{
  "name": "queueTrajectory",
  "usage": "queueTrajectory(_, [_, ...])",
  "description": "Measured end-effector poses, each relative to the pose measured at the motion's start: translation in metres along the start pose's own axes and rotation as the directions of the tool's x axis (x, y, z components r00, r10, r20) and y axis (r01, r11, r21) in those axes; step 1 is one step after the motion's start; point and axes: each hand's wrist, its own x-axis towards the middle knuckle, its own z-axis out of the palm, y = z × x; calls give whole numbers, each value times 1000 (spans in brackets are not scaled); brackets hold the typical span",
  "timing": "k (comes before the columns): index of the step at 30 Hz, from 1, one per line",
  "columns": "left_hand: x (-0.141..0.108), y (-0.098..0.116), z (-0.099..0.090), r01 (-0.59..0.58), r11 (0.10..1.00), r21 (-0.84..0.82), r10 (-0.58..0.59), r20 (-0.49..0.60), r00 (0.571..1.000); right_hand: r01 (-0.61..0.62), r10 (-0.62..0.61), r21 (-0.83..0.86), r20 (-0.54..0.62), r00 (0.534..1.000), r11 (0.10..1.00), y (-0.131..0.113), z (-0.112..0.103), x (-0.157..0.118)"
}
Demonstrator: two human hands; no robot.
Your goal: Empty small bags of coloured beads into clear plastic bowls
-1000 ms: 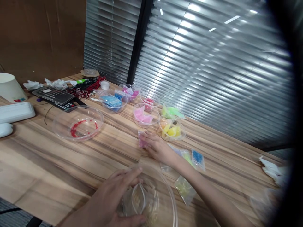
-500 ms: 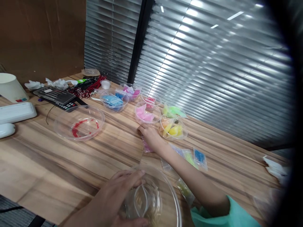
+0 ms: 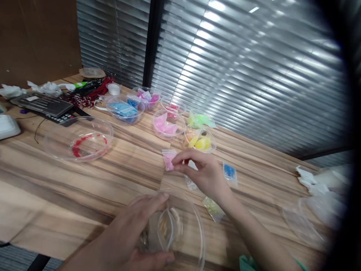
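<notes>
My left hand (image 3: pixel 132 229) is closed around a clear zip bag (image 3: pixel 165 229), its mouth gaping between thumb and fingers. The bag is inside a clear round bowl (image 3: pixel 201 229) at the front of the table. Pale bits, too small to name, show in the bag's mouth. Farther out, my right hand (image 3: pixel 205 171) pinches the right edge of a small bag of pink grains (image 3: pixel 168 160), which lies on the wood. Close by it are a clear bag (image 3: pixel 191 182), a blue bag (image 3: pixel 229 172) and a yellowish bag (image 3: pixel 213 208), partly under my forearm.
Behind stand several clear bowls of coloured bags: blue (image 3: pixel 124 111), pink (image 3: pixel 166 126), yellow (image 3: pixel 201 142). A wide bowl with red beads (image 3: pixel 84 148) sits left. Red-black wires (image 3: pixel 96 92) and a tool set (image 3: pixel 45 103) lie beyond. At right are tissue (image 3: pixel 307 180) and clear plastic (image 3: pixel 303 222).
My right hand has moved right and nearer, from above the pink bag to its right edge, uncovering the bag. My left hand keeps its hold. The view has turned slightly.
</notes>
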Motion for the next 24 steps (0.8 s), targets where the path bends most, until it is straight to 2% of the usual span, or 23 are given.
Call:
queueTrajectory(3, [2,0,4,-47,999,11,47,-14,999,-56,53,212,20,998,976,-31,-9,-28])
queueTrajectory(6, [9,9,2,-31,999,33,31,-1,1000,-82,71,308,47,996,948,-40,-5,-54])
queueTrajectory(9, [17,20,-1,-15,999,45,15,8,1000,-53,39,257,59,997,965,-36,3,-71])
queueTrajectory(12, [21,24,1,-59,996,74,60,-16,998,69,-81,157,74,994,985,-32,7,-78])
queueTrajectory(15, [21,23,6,-59,993,98,61,-18,998,165,-173,58,166,971,985,-35,6,-80])
queueTrajectory(20, [15,15,10,30,995,96,-32,18,999,109,-92,-31,332,939,994,-48,-4,-79])
queueTrajectory(22, [12,13,9,44,994,96,-47,25,999,118,-103,-30,312,944,993,-50,-9,-79])
queueTrajectory(24, [11,13,8,54,993,103,-56,23,998,111,-102,-26,244,964,993,-50,-11,-79])
